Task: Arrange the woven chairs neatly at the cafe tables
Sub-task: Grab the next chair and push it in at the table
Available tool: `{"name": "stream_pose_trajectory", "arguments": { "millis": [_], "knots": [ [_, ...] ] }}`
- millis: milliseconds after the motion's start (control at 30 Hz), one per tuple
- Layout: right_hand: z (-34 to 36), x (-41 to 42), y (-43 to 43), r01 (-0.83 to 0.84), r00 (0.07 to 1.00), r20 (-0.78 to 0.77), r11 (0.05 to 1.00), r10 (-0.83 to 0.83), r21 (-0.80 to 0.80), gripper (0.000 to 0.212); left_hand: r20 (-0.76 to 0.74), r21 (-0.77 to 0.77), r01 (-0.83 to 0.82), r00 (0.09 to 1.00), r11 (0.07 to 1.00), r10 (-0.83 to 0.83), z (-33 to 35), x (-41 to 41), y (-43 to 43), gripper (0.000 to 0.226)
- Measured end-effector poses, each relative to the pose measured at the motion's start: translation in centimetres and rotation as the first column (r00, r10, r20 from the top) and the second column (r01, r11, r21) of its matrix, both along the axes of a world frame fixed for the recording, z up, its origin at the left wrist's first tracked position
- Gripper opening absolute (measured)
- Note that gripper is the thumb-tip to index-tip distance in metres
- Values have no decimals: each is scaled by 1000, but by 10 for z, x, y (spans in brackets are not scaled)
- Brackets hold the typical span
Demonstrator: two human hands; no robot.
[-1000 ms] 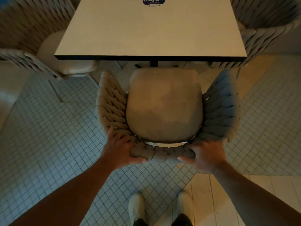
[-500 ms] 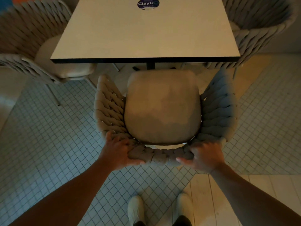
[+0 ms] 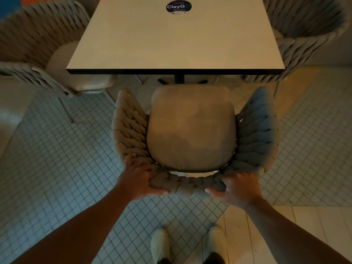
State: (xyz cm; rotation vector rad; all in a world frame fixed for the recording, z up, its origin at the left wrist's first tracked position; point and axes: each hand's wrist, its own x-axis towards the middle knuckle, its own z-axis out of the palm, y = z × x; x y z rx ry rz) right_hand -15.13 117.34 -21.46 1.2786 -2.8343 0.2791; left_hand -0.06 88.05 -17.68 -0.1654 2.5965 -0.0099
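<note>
A grey woven chair (image 3: pixel 129 128) with a beige seat cushion (image 3: pixel 191 128) stands right below me, facing a square white cafe table (image 3: pixel 177 40). My left hand (image 3: pixel 138 178) grips the left part of its braided backrest rim. On the right part of that same rim my right hand (image 3: pixel 239 187) is closed. The cushion's front edge lies just short of the table's dark near edge. A second woven chair (image 3: pixel 38 46) sits at the table's left side and a third one (image 3: pixel 306 29) at its right side.
The table's black pedestal (image 3: pixel 180 79) shows under the near edge. A round dark sticker (image 3: pixel 178 6) is on the tabletop. The floor is small white tiles (image 3: pixel 47 168) with pale planks (image 3: pixel 285 235) at lower right. My two shoes (image 3: pixel 188 244) stand behind the chair.
The table edge and chair sit slightly lower in view than before, and the gap between cushion and table edge looks about the same. Both hands keep their grip on the backrest.
</note>
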Motion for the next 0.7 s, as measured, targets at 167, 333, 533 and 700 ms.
{"name": "stream_pose_trajectory", "arguments": {
  "millis": [167, 333, 533, 700],
  "knots": [
    [-1, 9, -3, -16, 1000, -25, 1000, 15, -22, 70, -27, 7, 15, 1000, 1000, -15, -2, 7, -6, 139],
    [-2, 10, -1, -22, 1000, -10, 998, 21, -61, 81, -86, 25, -1, 996, 1000, 3, -6, 14, -3, 129],
    [-2, 11, -2, -35, 999, -15, 999, 35, -13, 79, -144, 44, -8, 990, 999, 14, -11, 21, -4, 119],
    [-4, 12, 0, -37, 999, 29, 999, 36, 24, 86, -91, 7, 9, 996, 1000, -8, -4, 19, -3, 129]
  ]
}}
